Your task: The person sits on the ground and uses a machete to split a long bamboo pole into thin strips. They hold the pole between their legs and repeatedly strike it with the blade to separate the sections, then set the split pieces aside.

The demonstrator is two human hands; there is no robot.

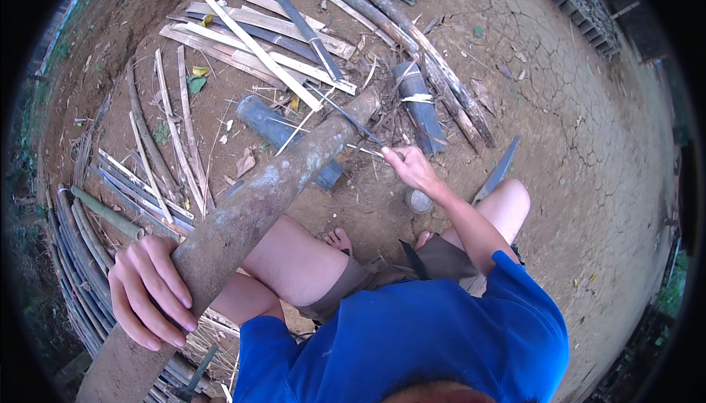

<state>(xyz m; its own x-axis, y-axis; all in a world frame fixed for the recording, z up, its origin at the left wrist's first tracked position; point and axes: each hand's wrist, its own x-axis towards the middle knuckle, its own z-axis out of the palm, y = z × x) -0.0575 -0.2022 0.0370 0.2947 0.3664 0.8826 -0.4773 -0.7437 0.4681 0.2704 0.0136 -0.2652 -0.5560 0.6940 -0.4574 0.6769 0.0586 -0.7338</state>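
A thick brown log point(254, 204) slants across my lap from the lower left to the far middle. Over its near part lies my left hand point(151, 289), fingers wrapped round the bark. My right hand point(412, 168) is closed on a long knife point(354, 123), whose thin dark blade crosses the log's far end. I cannot tell whether the blade touches the wood. Beneath the log, a dark bamboo section point(268, 123) rests on the ground. Another bamboo section point(419, 109), tied with a pale band, stands or leans just beyond my right hand.
Split bamboo strips point(257, 43) lie piled at the far left. Long poles point(441, 72) stretch across the far middle. A saw blade point(501, 166) shows beside my right knee, near a small round can point(418, 201). Bamboo poles point(70, 256) are stacked along the left.
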